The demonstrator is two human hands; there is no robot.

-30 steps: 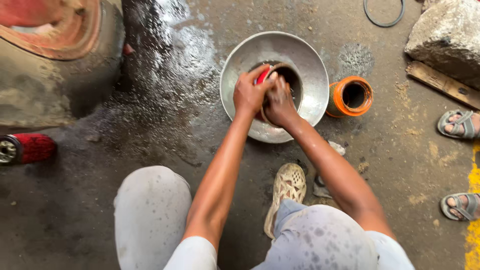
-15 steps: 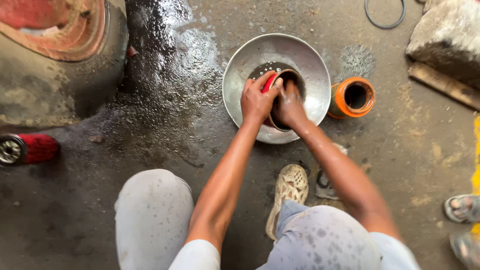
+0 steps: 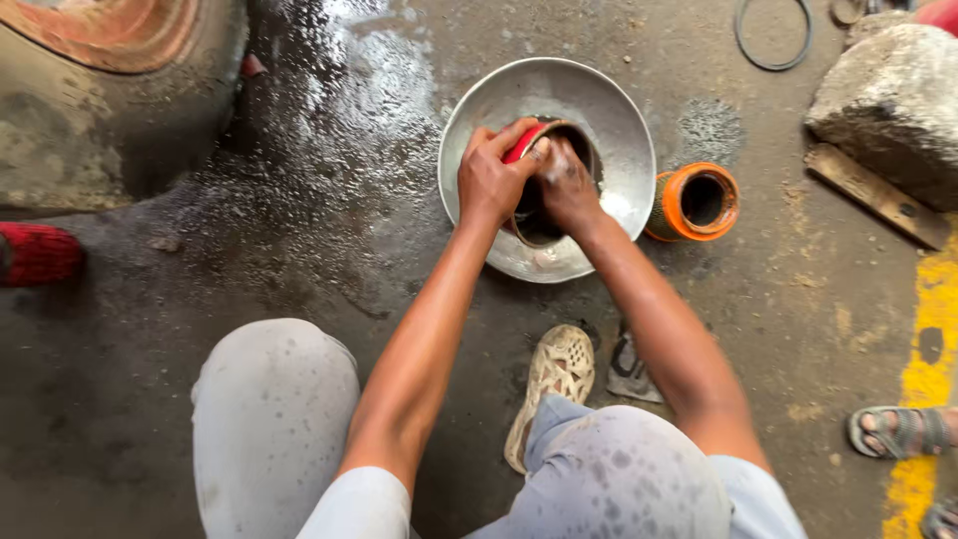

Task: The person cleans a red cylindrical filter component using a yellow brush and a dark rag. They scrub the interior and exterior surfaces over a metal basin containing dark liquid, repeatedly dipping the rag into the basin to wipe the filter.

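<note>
1. A metal basin sits on the wet floor, far centre.
2. Inside it stands a red-rimmed cylinder.
3. The left hand has its fingers wrapped around the rim; the right hand presses inside, grip unclear.
4. An orange cylinder lies just right of the basin.

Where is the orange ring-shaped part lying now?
In the head view, the orange ring-shaped part lies on the floor at the upper right, touching the right rim of the metal bowl, left of the big stone.
</note>
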